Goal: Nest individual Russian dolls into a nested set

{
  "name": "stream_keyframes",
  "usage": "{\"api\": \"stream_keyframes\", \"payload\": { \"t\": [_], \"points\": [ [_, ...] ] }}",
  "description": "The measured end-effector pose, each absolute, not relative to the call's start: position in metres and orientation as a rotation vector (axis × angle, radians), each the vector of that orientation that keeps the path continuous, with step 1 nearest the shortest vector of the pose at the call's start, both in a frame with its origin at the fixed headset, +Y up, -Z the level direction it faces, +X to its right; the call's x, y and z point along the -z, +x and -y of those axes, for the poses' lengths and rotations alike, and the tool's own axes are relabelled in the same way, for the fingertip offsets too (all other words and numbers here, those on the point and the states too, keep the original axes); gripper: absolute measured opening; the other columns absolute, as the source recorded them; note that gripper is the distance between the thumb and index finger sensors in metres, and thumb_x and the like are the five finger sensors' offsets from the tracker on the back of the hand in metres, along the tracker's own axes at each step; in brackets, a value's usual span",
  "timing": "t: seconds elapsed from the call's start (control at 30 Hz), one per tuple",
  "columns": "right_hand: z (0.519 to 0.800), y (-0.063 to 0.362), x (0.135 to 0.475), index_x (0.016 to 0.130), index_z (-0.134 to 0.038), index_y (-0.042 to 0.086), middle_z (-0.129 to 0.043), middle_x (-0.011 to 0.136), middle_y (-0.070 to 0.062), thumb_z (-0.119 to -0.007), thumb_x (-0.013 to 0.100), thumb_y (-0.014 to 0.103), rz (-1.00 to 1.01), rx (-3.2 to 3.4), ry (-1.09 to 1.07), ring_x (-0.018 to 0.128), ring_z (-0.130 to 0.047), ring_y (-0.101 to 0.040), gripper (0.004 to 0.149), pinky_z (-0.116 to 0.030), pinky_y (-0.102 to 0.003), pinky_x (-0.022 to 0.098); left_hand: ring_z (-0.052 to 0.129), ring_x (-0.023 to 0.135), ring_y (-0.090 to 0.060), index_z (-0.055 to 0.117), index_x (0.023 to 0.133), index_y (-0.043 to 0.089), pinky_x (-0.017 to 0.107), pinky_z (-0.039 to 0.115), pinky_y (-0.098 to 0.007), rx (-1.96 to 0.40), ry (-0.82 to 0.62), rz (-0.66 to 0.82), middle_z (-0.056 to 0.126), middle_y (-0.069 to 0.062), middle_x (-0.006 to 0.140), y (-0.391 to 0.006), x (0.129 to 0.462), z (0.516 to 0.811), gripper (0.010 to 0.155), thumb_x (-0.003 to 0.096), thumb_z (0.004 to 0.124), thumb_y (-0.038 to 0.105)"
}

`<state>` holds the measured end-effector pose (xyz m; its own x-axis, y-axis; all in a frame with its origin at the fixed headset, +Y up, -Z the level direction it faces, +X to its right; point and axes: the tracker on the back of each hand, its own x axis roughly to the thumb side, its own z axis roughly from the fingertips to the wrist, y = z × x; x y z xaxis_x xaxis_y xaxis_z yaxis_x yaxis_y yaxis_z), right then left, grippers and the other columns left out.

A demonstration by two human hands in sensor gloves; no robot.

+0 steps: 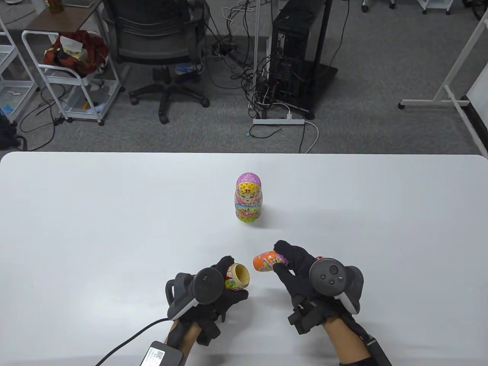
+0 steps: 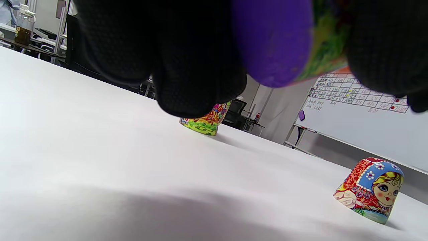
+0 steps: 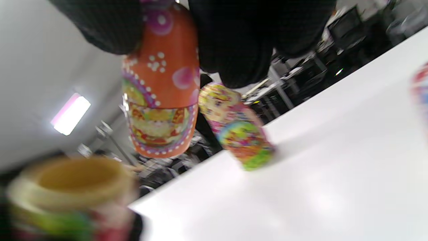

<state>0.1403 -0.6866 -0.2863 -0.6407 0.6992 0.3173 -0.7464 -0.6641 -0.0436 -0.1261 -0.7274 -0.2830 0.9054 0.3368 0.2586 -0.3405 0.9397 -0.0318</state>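
Observation:
My left hand (image 1: 233, 281) grips the open bottom half of a doll (image 1: 241, 275), its hollow mouth facing right. The half's purple base (image 2: 274, 43) fills the top of the left wrist view. My right hand (image 1: 280, 258) pinches a small closed orange doll (image 1: 265, 262), held sideways a short gap from that mouth; it also shows in the right wrist view (image 3: 160, 100). A larger closed doll with a purple head (image 1: 248, 198) stands upright at the table's middle. A red-and-blue doll top half (image 2: 371, 189) sits on the table, mostly hidden behind my right hand in the table view.
The white table (image 1: 95, 228) spreads wide around the hands. A cable (image 1: 129, 339) trails from my left wrist to the near edge. Beyond the far edge, on the floor, are an office chair (image 1: 160, 45), a cart (image 1: 72, 76) and a computer tower (image 1: 293, 57).

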Motion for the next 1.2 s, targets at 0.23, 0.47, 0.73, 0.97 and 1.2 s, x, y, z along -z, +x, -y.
{"api": "stream_keyframes", "payload": {
  "t": [0.23,0.47,0.73,0.97,1.2],
  "points": [
    [0.679,0.128,0.278,0.097,-0.054,0.040,-0.073,0.099,-0.007,-0.077,0.047,0.045,0.198,-2.237,0.523,0.077,-0.089,-0.026,0.054,-0.074,-0.046,0.061,0.100,0.071,-0.016,0.055,0.105,0.022,0.059,0.083,-0.045,-0.406,0.003,0.294,0.089,-0.002,0.091,-0.121,0.280,0.723,0.095,0.0306,0.083,0.075],
    [0.679,0.124,0.277,0.096,-0.056,0.042,-0.071,0.101,-0.007,-0.078,0.048,0.044,0.186,-2.269,0.557,0.079,-0.087,-0.026,0.054,-0.073,-0.047,0.062,0.100,0.072,-0.016,0.054,0.105,0.022,0.059,0.083,-0.044,-0.434,0.007,0.296,0.088,-0.002,0.092,-0.121,0.279,0.722,0.095,0.0308,0.083,0.074],
    [0.686,0.105,0.271,0.095,-0.055,0.047,-0.067,0.104,-0.001,-0.078,0.048,0.043,0.127,-2.375,0.689,0.085,-0.083,-0.024,0.052,-0.071,-0.048,0.065,0.099,0.072,-0.015,0.054,0.105,0.024,0.060,0.083,-0.044,-0.426,0.018,0.356,0.088,-0.001,0.092,-0.113,0.275,0.718,0.095,0.0307,0.083,0.075],
    [0.682,0.112,0.273,0.099,-0.045,0.049,-0.060,0.109,0.001,-0.077,0.047,0.050,0.101,-2.315,0.689,0.093,-0.076,-0.027,0.061,-0.066,-0.052,0.068,0.099,0.072,-0.015,0.054,0.105,0.023,0.060,0.083,-0.044,-0.437,0.050,0.337,0.087,-0.001,0.093,-0.116,0.275,0.716,0.095,0.0308,0.083,0.074],
    [0.687,0.158,0.290,0.102,-0.045,0.042,-0.055,0.110,-0.007,-0.072,0.048,0.054,0.254,-2.660,0.098,0.093,-0.070,-0.033,0.061,-0.064,-0.051,0.067,0.099,0.072,-0.016,0.055,0.105,0.022,0.060,0.083,-0.044,-0.406,0.051,0.315,0.087,-0.002,0.093,-0.119,0.277,0.720,0.095,0.0307,0.084,0.074]
  ]
}}
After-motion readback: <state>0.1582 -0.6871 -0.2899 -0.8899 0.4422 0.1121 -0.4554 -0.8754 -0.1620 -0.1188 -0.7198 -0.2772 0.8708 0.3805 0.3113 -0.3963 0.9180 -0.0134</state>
